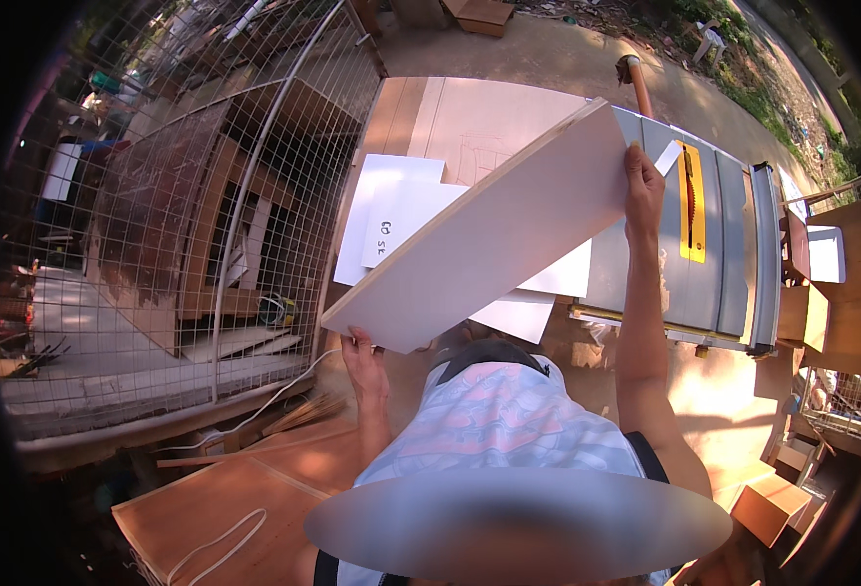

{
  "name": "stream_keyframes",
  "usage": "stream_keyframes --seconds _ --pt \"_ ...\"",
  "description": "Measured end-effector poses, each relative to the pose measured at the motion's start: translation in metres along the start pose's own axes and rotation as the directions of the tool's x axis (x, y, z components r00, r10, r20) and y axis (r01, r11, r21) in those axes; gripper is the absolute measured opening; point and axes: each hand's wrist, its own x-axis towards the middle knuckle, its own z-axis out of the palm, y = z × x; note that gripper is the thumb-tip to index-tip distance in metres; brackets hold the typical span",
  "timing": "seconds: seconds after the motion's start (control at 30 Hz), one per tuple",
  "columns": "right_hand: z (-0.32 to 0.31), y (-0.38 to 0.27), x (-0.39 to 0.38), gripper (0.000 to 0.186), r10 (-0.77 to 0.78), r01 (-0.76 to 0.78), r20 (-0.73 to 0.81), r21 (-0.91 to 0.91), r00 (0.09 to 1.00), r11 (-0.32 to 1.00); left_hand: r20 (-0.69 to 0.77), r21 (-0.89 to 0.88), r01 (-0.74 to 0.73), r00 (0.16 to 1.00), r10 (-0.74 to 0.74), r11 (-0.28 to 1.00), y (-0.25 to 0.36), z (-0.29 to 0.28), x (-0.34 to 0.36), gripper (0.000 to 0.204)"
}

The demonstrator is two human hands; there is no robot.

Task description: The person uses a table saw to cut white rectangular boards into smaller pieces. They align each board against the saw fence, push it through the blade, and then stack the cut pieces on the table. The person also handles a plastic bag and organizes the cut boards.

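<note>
A long white board (494, 230) with a pale wooden edge is held up at a slant in front of me, its right end farther away. At the near left end, my left hand (364, 359) grips the lower corner, fingers partly behind it. My right hand (642, 181) is closed on the far right end, thumb showing at the edge. Beneath the board lie white panels (391, 174), one with handwritten marks, on a wooden worktable (430, 103). To the right stands a grey table saw (635, 283) with a red blade (690, 195) in a yellow insert, close to my right hand.
A wire mesh fence (265, 146) runs along the left, with a wooden cabinet (157, 205) behind it. Reddish-brown panels (245, 498) with a looped white cord lie at lower left. The saw's fence rail (765, 254) and wooden boxes (770, 506) are at right.
</note>
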Motion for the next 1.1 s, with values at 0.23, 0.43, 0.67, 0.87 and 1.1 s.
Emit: stream_keyframes --seconds 0.23,0.43,0.67,0.87,1.1 --pt "-0.016 0.033 0.016 0.061 -0.046 0.099 -0.300 0.165 0.953 0.981 0.134 0.205 -0.439 0.898 0.419 0.875 0.024 -0.007 0.004 0.061" --pt "0.008 0.085 0.044 0.061 0.156 0.061 -0.351 0.534 0.923 0.843 0.615 0.192 -0.908 0.407 0.675 0.373 0.136 0.078 -0.045 0.037" --pt "-0.039 0.214 0.071 0.066 0.088 0.071 -0.142 0.833 0.986 0.549 0.837 -0.195 -0.974 -0.106 0.537 0.112 0.170 0.152 -0.062 0.016" --pt "-0.047 0.160 0.061 0.068 0.397 -0.007 -0.380 0.715 0.835 0.699 0.831 -0.308 -0.951 -0.254 0.495 0.029 0.162 0.154 -0.059 0.016" --pt "-0.059 0.088 -0.018 0.069 0.233 -0.154 -0.317 0.254 0.919 0.955 0.371 0.128 -0.499 0.825 0.426 0.857 0.131 0.133 0.024 0.036"
